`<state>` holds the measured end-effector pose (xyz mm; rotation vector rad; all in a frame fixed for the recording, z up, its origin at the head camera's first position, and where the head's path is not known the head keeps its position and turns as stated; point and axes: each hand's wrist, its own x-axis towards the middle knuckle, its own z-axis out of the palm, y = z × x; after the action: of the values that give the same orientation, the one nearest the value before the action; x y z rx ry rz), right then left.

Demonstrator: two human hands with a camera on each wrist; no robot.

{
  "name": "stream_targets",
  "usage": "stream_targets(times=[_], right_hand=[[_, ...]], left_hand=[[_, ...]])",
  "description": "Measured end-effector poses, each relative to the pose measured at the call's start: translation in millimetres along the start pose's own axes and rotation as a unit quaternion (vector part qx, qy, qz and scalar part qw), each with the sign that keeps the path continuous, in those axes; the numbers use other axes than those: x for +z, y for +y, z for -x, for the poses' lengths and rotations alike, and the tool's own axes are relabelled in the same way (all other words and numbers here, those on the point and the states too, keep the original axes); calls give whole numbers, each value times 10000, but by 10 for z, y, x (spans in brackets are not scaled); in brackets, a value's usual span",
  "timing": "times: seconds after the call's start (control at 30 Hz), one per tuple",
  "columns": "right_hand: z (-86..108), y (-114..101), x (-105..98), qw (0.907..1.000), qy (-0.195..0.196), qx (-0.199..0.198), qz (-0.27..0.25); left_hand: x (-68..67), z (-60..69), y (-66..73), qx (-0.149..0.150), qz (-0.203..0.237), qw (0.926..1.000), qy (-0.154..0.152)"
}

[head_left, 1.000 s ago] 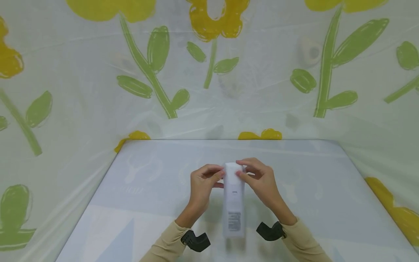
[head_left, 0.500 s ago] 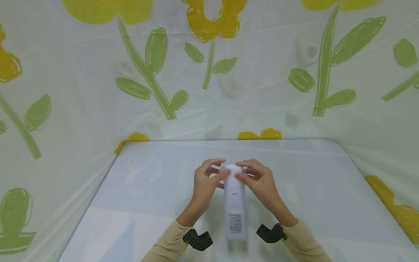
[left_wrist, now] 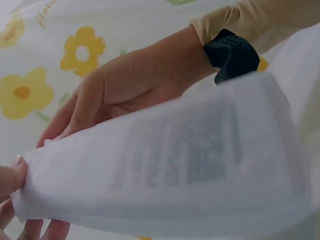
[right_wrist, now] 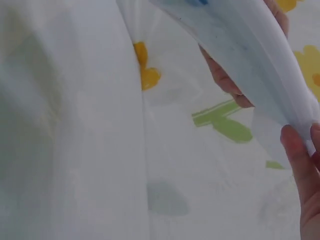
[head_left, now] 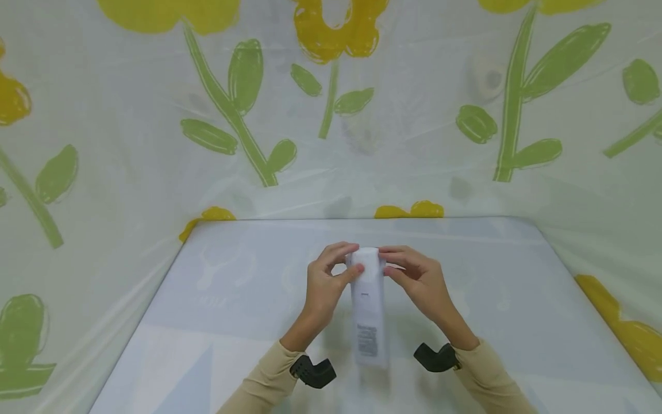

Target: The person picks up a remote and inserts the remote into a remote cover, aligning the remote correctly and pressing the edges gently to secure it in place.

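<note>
A white bottle (head_left: 368, 310) with a block of small grey print on its lower part is held over the table, its narrower end pointing away from me. At that end my left hand (head_left: 323, 284) pinches it, thumb on the face and forefinger near the top edge. My right hand (head_left: 421, 282) has its fingertips and thumb at the right side of the same end. In the left wrist view the bottle (left_wrist: 165, 160) is blurred and partly covers the right hand (left_wrist: 135, 82). The right wrist view shows right fingers (right_wrist: 300, 155) at the narrow end.
A white table (head_left: 217, 322) with faint pale patterns lies under the hands. Behind and beside it hangs a white curtain (head_left: 403, 138) printed with yellow flowers and green leaves. Each wrist carries a black camera mount, one at the left (head_left: 313, 372) and one at the right (head_left: 436, 357).
My right thumb has moved off the bottle's face to its right side, and the right hand has shifted slightly outward. The left thumb has come onto the face. The bottle has risen slightly in view.
</note>
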<state>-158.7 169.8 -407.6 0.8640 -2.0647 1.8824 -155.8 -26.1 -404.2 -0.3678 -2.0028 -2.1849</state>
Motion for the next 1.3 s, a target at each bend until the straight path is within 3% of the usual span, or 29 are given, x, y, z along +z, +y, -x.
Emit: stream_targets(times=[0.23, 0.53, 0.8, 0.97, 1.3], right_hand=[[-31, -13, 45, 9980, 498, -252, 283], [-68, -36, 80, 9973, 682, 287, -40], [-74, -47, 64, 9913, 518, 1003, -676], [-70, -55, 55, 9879, 407, 1223, -864], [-39, -43, 126, 9910, 256, 1229, -457]], left_hand=[[-12, -39, 34, -7, -19, 9994, -352], [1, -21, 310, -16, -266, 9984, -502], [-21, -28, -14, -66, -176, 9994, -291], [-73, 24, -69, -248, 458, 9982, -284], [-87, 12, -136, 34, 999, 9948, 197]])
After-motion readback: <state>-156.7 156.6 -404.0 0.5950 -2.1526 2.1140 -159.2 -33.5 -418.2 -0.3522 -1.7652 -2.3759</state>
